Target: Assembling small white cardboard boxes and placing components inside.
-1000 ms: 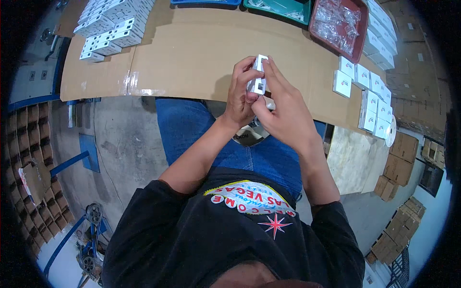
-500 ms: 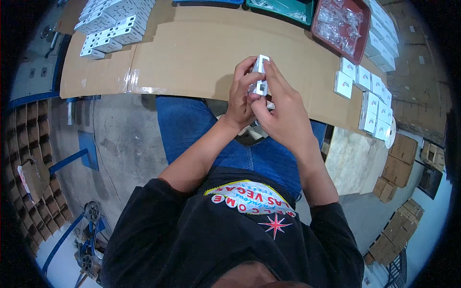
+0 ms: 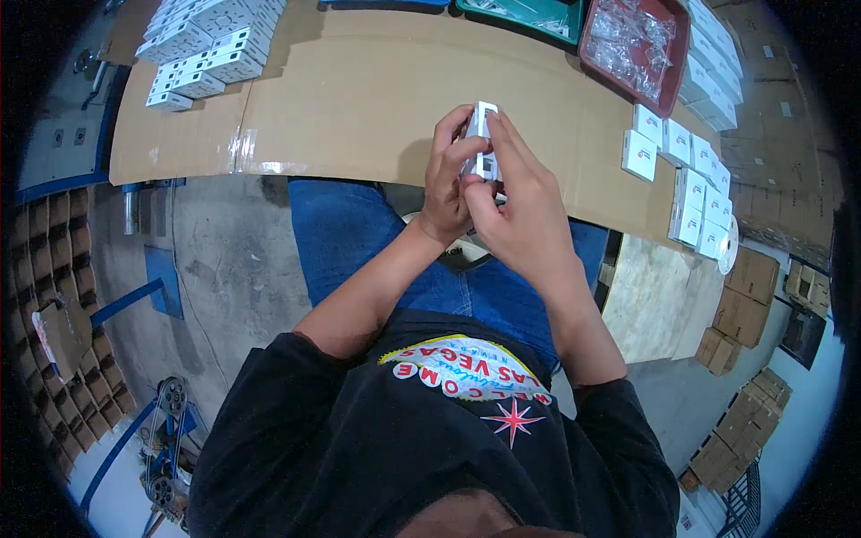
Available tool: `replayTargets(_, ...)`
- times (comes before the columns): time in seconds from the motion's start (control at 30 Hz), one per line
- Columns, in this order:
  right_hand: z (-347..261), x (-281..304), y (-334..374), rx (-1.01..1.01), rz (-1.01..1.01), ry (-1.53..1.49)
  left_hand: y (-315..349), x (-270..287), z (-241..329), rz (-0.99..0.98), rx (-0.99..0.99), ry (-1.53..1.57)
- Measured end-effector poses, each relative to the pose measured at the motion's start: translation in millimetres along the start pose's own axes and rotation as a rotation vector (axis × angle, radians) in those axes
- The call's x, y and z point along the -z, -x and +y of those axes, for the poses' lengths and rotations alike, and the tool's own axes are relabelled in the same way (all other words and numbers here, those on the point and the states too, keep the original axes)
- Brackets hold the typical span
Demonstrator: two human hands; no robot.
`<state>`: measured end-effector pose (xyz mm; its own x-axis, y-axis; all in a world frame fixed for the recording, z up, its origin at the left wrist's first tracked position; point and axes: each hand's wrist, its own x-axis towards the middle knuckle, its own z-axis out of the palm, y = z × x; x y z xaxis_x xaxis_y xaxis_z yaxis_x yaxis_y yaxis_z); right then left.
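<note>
Above the near edge of the table, both my hands hold a small white box-shaped piece [image 3: 485, 134] with dark rectangular openings along its narrow side. My left hand [image 3: 448, 179] is wrapped round its left side, fingers curled over it. My right hand [image 3: 520, 193] grips it from the right, with the long fingers along the top end and the thumb at the lower end. My fingers and palms hide much of the piece, so its exact kind cannot be made out.
Cardboard covers the table [image 3: 341, 108]. Stacked white boxed pieces [image 3: 206, 54] stand at the far left. A green tray [image 3: 529, 22] of white parts and a dark red tray [image 3: 628, 54] of clear plastic bags lie at the back. Flat white pieces [image 3: 689, 179] line the right edge.
My right hand and forearm have shifted slightly left, and the right fingers lie closer over the white piece. Both hands still hold it in nearly the same place.
</note>
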<state>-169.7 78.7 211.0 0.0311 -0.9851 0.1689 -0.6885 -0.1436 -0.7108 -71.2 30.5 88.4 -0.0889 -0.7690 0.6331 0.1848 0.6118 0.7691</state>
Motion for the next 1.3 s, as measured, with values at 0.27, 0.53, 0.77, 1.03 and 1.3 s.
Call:
replayTargets(0.27,-2.7,4.8,-5.7,-0.079,-0.016,-0.067,-5.8,-1.5,-1.4,0.005,-0.001,-0.032)
replayTargets(0.53,9.7,30.5,-12.1,-0.099,-0.116,-0.309,-5.1,-8.1,16.7,0.119,0.393,0.302)
replayTargets(0.77,27.5,23.2,-7.1,-0.356,-0.012,-0.345,-14.6,-9.5,27.8,0.226,0.591,0.568)
replayTargets(1.03,26.8,21.0,-5.4,-0.499,-0.08,-0.764,-28.7,-13.5,46.7,0.024,0.475,0.461)
replayTargets(1.3,34.0,19.3,-5.2,0.006,-0.072,-0.363,-33.5,-5.8,52.9,-0.037,0.815,0.624)
